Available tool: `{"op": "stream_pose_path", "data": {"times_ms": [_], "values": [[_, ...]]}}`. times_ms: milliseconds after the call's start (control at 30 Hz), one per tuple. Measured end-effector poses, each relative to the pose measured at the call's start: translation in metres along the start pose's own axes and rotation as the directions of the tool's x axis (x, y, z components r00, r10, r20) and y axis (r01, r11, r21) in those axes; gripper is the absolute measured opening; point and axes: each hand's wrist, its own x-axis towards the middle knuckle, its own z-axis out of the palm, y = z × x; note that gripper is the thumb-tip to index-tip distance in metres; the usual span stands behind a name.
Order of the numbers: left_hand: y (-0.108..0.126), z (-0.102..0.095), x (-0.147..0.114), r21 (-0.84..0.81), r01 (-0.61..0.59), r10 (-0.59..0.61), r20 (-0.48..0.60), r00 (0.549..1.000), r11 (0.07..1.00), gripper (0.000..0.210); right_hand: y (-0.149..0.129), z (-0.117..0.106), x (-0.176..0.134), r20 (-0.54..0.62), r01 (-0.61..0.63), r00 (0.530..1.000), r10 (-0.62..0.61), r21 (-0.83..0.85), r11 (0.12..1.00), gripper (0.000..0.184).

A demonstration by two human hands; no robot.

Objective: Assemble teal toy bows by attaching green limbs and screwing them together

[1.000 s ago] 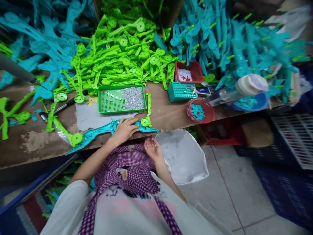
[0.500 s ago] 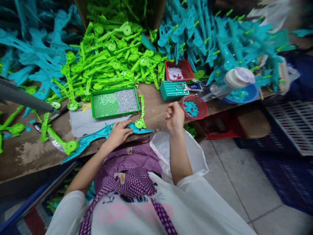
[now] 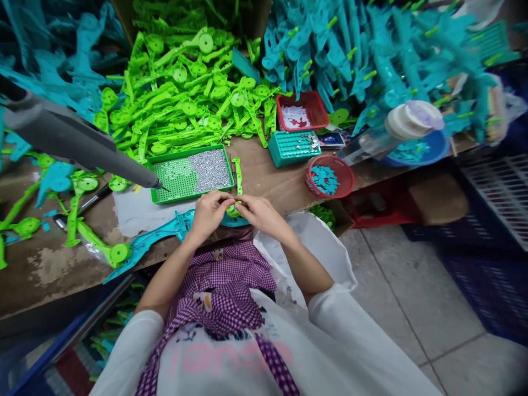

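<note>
My left hand [image 3: 209, 213] and my right hand [image 3: 260, 215] meet fingertip to fingertip above the right end of a long blue plastic part [image 3: 165, 231] at the table edge. Both are closed in a pinch. Whatever sits between the fingertips is too small to make out. Just beyond them a lime-green plastic arm [image 3: 238, 171] points away from me, its round end partly hidden by my fingers. A green tray [image 3: 152, 196] of small silvery screws lies behind my left hand. Above its front edge is the tip of a grey electric screwdriver [image 3: 88, 137].
To the right are a red round basket [image 3: 347, 184] of small blue pieces, a teal perforated box [image 3: 284, 157] and a red bin [image 3: 319, 104] with white pieces. Piles of green parts [image 3: 185, 104] and blue parts [image 3: 313, 44] fill the back. A clear bottle [image 3: 371, 140] leans beside the basket.
My right hand has moved left from beside the red basket to meet my left hand. My left hand has lifted into a pinch. The screwdriver now reaches further into view, over the tray.
</note>
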Motion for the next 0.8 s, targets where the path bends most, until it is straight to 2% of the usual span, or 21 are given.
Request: {"op": "stream_pose_path", "data": {"times_ms": [100, 167, 333, 467, 567, 633, 733, 800], "values": [[-0.004, -0.003, 0.005, -0.125, 0.141, -0.13, 0.088, 0.988, 0.982, 0.015, 0.004, 0.001, -0.003, -0.157, 0.001, 0.988, 0.015, 0.105, 0.994, 0.019], [-0.005, -0.004, 0.008, -0.198, 0.203, -0.175, 0.15, 0.973, 0.959, 0.016, 0.006, 0.004, -0.005, -0.232, 0.044, 0.972, -0.028, 0.066, 0.997, 0.021], [-0.005, -0.005, 0.015, -0.265, 0.275, -0.225, 0.204, 0.953, 0.924, 0.016, 0.007, 0.011, -0.005, -0.283, 0.135, 0.945, -0.165, -0.123, 0.983, 0.031], [-0.006, -0.005, 0.019, -0.259, 0.283, -0.218, 0.25, 0.943, 0.924, 0.016, 0.01, 0.013, -0.006, -0.325, 0.126, 0.936, -0.138, -0.058, 0.99, 0.03], [-0.009, -0.001, 0.023, -0.203, 0.197, -0.143, 0.252, 0.957, 0.959, 0.019, 0.025, 0.01, 0.003, -0.327, 0.054, 0.945, 0.01, 0.184, 0.981, 0.024], [-0.013, 0.005, 0.023, -0.104, 0.066, -0.039, 0.242, 0.969, 0.992, 0.024, 0.043, 0.006, 0.02, -0.326, -0.017, 0.934, 0.148, 0.371, 0.929, 0.022], [-0.022, 0.015, 0.02, 0.107, -0.149, 0.107, 0.326, 0.939, 0.983, 0.029, 0.07, -0.003, 0.049, -0.332, -0.107, 0.889, 0.315, 0.518, 0.849, 0.018], [-0.026, 0.02, 0.016, 0.18, -0.209, 0.129, 0.377, 0.917, 0.961, 0.028, 0.075, -0.007, 0.06, -0.317, -0.124, 0.881, 0.352, 0.563, 0.817, 0.016]]}}
